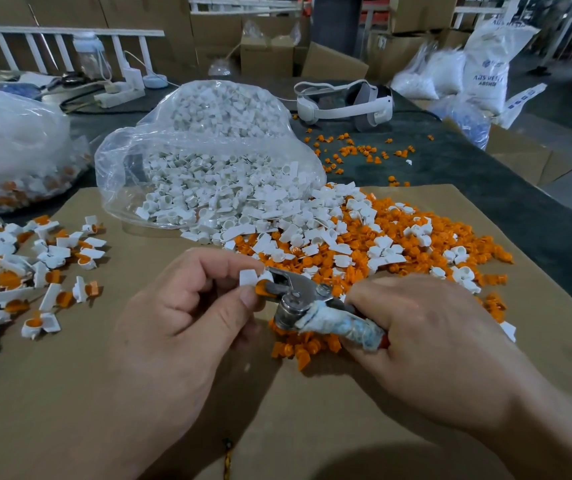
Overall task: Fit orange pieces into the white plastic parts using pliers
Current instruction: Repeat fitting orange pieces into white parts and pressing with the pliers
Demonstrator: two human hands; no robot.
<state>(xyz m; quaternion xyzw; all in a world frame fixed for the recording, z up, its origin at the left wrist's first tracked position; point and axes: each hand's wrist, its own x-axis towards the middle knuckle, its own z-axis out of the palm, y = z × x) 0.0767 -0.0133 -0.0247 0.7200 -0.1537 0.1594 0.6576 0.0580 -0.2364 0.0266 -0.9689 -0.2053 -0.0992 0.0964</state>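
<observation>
Left hand (187, 317) pinches a white part (250, 277) with an orange piece (261, 289) beneath it, near centre above the cardboard (312, 427). Right hand (426, 337) clenches the pliers (298, 299) by their wrapped handles, jaws on that piece. The far-right sack (488, 71) reads "ABS"; the rest is unclear.

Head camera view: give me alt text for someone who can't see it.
A left hand pinches a white part with an orange piece while the right hand grips pliers set on it, over cardboard strewn with loose parts.

Head-worn view looks forward and down, near the cardboard (312, 410).
</observation>
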